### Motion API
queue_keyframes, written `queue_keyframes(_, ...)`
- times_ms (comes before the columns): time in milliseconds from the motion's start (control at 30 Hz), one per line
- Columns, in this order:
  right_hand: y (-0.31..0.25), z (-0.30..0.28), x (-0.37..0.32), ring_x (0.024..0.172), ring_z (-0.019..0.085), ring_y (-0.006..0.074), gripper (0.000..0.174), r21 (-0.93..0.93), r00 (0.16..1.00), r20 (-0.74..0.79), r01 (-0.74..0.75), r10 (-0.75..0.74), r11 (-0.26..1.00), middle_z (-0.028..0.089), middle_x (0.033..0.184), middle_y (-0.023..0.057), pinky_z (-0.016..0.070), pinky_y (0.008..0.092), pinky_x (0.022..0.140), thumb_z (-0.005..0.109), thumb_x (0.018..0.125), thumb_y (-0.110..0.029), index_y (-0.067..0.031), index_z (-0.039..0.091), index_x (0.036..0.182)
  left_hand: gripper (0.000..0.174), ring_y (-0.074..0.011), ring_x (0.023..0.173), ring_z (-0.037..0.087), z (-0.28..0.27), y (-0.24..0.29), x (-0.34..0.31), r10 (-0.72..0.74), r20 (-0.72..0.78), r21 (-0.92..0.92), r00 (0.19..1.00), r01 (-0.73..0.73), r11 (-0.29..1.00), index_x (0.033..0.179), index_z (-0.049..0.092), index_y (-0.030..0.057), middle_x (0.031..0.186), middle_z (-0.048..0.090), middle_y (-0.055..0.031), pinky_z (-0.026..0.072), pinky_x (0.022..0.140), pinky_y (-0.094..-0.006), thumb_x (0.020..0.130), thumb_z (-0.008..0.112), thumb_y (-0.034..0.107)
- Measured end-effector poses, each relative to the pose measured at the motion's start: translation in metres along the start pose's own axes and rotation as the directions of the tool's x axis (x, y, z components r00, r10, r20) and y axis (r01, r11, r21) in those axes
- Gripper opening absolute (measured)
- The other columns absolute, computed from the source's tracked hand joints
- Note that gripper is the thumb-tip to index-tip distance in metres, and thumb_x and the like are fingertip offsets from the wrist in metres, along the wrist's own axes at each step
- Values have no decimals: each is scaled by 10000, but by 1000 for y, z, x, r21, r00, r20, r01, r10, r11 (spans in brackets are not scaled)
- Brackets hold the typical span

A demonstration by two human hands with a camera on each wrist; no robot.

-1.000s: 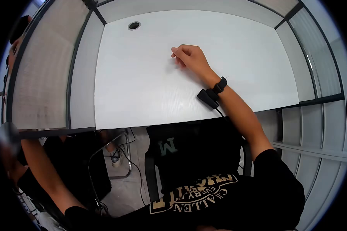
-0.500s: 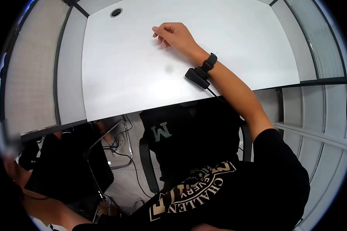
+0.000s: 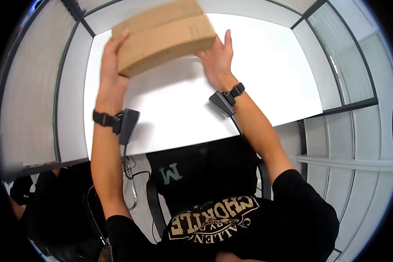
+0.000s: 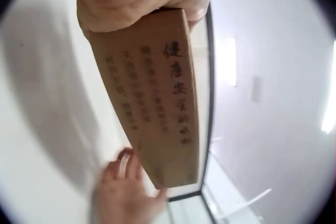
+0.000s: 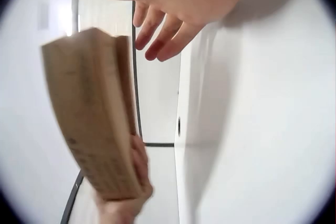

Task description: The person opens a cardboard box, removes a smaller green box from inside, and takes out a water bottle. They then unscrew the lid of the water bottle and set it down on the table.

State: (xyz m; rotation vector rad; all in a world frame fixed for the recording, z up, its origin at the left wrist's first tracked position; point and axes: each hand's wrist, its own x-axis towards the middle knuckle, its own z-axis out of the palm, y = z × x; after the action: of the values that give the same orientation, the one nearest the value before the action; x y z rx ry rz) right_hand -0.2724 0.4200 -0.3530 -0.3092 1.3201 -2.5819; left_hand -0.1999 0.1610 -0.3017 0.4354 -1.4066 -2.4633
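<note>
My left hand grips a brown cardboard box by its left end, thumb along the near side. The box is tilted and held above the white desk, casting a shadow on it. Dark printed characters run down the box's side in the left wrist view. Close to the box's right end is my right hand, thumb spread and fingers extended. In the right wrist view the right hand's fingers hang apart from the box, holding nothing.
Grey-framed partitions enclose the desk on the left, back and right. A round cable hole shows in the desktop. Cabled cameras are strapped to both wrists. A black chair stands under me, and another person sits at lower left.
My left hand has come up from the lower left over the desk, bringing the cardboard box. The right hand has turned and spread its fingers beside the box. The head view has shifted.
</note>
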Motion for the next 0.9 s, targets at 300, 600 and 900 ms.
queue_keyframes(300, 23, -8, 13, 1267, 597, 221, 680, -635, 995, 16, 85, -98, 768, 640, 1386, 167, 452, 346, 1087, 707, 1000, -408, 30, 517, 1485, 749, -215, 1007, 687, -25, -43, 28, 177, 10, 338, 984, -170, 926, 1472, 370, 83, 1134, 697, -198, 560, 828, -348, 925, 797, 365)
queue_keyframes(600, 17, -20, 18, 1134, 587, 182, 524, -553, 962, -167, 90, -216, 829, 673, 1220, 94, 445, 317, 1012, 658, 1013, -437, 0, 656, 1301, 583, -288, 916, 776, -37, -41, 16, 337, -7, 772, 941, -209, 600, 1332, 614, 47, 1070, 780, -224, 574, 827, -353, 993, 669, 517)
queue_keyframes(900, 11, -11, 9, 1134, 542, 144, 480, -283, 975, -209, 8, -70, 959, 636, 1202, 45, 407, 301, 1021, 536, 1065, -469, -52, 667, 1264, 623, -96, 820, 612, -55, -39, -3, 541, 291, 401, 789, -614, 680, 1313, 645, 5, 1060, 720, -65, 491, 651, -208, 1022, 653, 555)
